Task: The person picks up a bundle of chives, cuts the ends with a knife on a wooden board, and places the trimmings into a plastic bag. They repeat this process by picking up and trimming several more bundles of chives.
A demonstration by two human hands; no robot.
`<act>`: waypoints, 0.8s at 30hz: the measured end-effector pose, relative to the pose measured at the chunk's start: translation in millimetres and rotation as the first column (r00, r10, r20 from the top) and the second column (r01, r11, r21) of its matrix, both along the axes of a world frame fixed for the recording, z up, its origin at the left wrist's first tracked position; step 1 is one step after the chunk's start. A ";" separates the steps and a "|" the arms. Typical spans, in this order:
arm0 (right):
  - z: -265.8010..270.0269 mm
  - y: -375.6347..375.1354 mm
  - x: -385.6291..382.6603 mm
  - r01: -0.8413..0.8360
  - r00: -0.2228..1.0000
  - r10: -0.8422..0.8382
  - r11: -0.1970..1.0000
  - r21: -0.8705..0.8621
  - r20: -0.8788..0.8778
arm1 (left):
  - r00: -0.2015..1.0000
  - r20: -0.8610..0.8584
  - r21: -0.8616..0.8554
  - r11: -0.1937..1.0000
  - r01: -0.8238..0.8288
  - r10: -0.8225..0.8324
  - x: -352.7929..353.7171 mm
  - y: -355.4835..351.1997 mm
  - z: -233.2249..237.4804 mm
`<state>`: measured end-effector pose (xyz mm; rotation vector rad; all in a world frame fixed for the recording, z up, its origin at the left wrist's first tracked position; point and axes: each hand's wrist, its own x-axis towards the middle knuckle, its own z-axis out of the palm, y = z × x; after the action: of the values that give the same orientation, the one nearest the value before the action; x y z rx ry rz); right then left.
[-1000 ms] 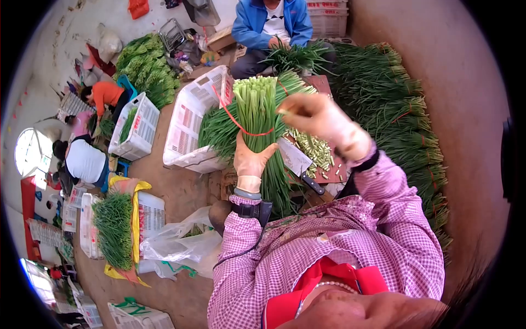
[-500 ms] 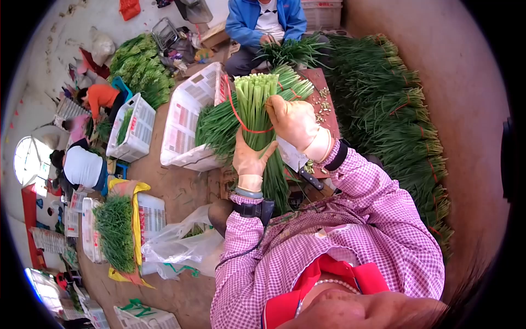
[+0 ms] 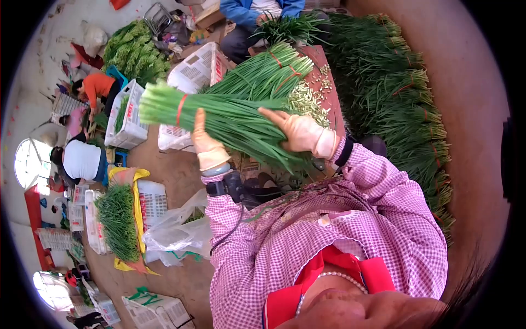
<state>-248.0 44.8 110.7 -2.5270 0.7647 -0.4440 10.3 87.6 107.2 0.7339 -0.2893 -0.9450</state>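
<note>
A thick bunch of garlic chives lies sideways in the air before me, its pale cut ends pointing left. Around it near those ends sits a red band. My left hand, in a pale glove, grips the bunch from below just right of the band, thumb up the near side. At the leafy end my right hand, also gloved, holds the leaves between its fingers. Beneath and beyond, more banded bunches rest beside trimmed stem ends on a red board.
A white crate stands behind the bunch. Rows of banded chives line the right wall. A person in a blue jacket sits opposite, handling greens. Plastic bags and a leaf-filled crate lie left; other people work further off.
The bunch has swung from upright to sideways, cut ends now left. The red band, stretched by my right hand before, now sits snug. My right hand has shifted to the leafy end.
</note>
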 end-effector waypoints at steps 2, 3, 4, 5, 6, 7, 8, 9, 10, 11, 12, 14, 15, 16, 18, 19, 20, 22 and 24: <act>-23.1 -29.0 -5.4 0.284 0.922 -0.235 0.950 0.126 -0.308 | 0.999 -0.032 -0.018 1.000 -0.009 0.009 16.8 5.5 0.4; -36.5 -40.0 -12.1 0.307 0.916 -0.282 0.951 0.047 -0.284 | 0.997 -0.015 -0.008 0.997 -0.080 0.079 28.3 5.2 -8.0; -44.1 -45.7 -19.4 0.330 0.910 -0.324 0.944 -0.023 -0.257 | 0.989 0.006 0.009 0.989 -0.150 0.150 35.8 8.5 -10.2; -49.3 -53.7 -26.3 0.324 0.904 -0.316 0.946 -0.018 -0.288 | 0.989 0.016 0.016 0.989 -0.146 0.146 43.6 13.5 -12.6; -50.4 -57.5 -33.2 0.323 0.896 -0.311 0.946 -0.013 -0.317 | 0.986 0.001 -0.002 0.986 -0.169 0.169 47.3 18.8 -10.9; -46.3 -52.9 -42.4 0.353 0.916 -0.346 0.936 0.001 -0.203 | 0.982 -0.015 -0.026 0.982 -0.187 0.187 52.7 20.6 -7.3; -48.8 -52.8 -47.5 0.370 0.912 -0.362 0.929 0.000 -0.194 | 0.984 -0.007 -0.043 0.983 -0.178 0.178 68.9 19.4 -8.5; -53.5 -54.1 -52.2 0.340 0.918 -0.328 0.940 0.015 -0.222 | 0.992 -0.007 -0.087 0.988 -0.128 0.128 73.2 23.4 3.5; -60.7 -55.6 -57.2 0.308 0.924 -0.290 0.951 0.034 -0.251 | 0.997 -0.007 -0.128 0.989 -0.079 0.079 74.5 27.4 20.2; -76.7 -58.6 -61.9 0.265 0.941 -0.250 0.964 0.038 -0.231 | 0.977 0.119 -0.143 0.977 -0.157 0.174 81.4 25.8 33.9; -81.7 -54.9 -63.4 0.263 0.946 -0.248 0.964 0.048 -0.208 | 0.933 0.242 -0.167 0.958 -0.231 0.267 85.8 23.1 47.8; -68.3 -46.8 -62.4 0.263 0.936 -0.218 0.954 0.141 -0.275 | 0.706 0.565 -0.325 0.902 -0.286 0.427 77.7 17.4 86.1; -69.5 -42.3 -60.9 0.258 0.947 -0.227 0.959 0.120 -0.226 | 0.589 0.674 -0.337 0.895 -0.291 0.446 81.9 10.8 97.7; -74.4 -42.6 -58.4 0.244 0.940 -0.202 0.962 0.126 -0.275 | 0.389 0.789 -0.359 0.870 -0.337 0.476 76.2 4.3 110.0; -75.1 -39.0 -54.5 0.219 0.935 -0.170 0.967 0.130 -0.311 | 0.007 0.913 -0.365 0.827 -0.428 0.407 71.1 -21.1 116.7; -71.6 -37.1 -53.3 0.211 0.929 -0.153 0.968 0.139 -0.338 | -0.169 0.946 -0.324 0.818 -0.475 0.276 55.2 -28.3 122.1; -72.0 -36.2 -53.8 0.200 0.936 -0.142 0.968 0.155 -0.322 | -0.395 0.888 -0.411 0.789 -0.457 0.234 51.2 -45.0 115.6; -76.0 -37.6 -55.9 0.199 0.944 -0.140 0.964 0.177 -0.299 | -0.506 0.863 -0.285 0.806 -0.519 -0.021 12.0 -69.8 119.9; -73.8 -41.0 -65.7 0.211 0.947 -0.153 0.960 0.186 -0.281 | -0.660 0.743 -0.415 0.848 -0.330 0.107 7.6 -111.1 98.8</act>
<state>-313.7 3.8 36.8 -2.3473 1.0924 -0.0742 17.9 -23.5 206.0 1.6231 -1.7044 0.8700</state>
